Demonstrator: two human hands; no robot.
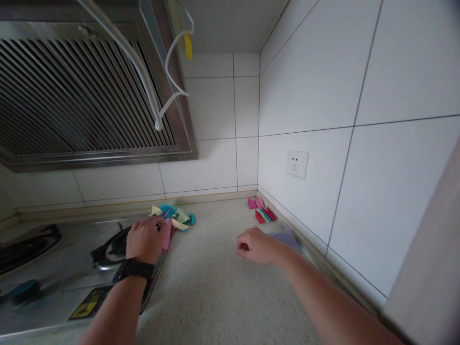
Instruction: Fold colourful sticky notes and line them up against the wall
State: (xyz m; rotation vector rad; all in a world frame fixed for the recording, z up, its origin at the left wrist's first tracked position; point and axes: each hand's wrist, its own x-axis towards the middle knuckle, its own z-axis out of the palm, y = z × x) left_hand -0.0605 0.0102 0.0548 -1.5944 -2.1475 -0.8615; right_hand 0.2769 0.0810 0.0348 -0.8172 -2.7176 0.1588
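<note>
Evidently, multicoloured folded-paper pieces (181, 216) are lying by the steel hob (68, 254), probably for reach; the left hand (145, 239) is partly covering them, grip unclear; the right hand (254, 245) is holding its fingers curled closed, any contents hidden.

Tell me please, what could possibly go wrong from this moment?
The colourful scraps lie beside the stove; a careless push by the left hand might send some towards the burner.

If that burner were lit, nearby scraps could scorch, and the left hand could be burned; I see no flame.

The right forearm partly hides the purple sheet, so it might drag or crease it. Whether they touch, I cannot tell.
</note>
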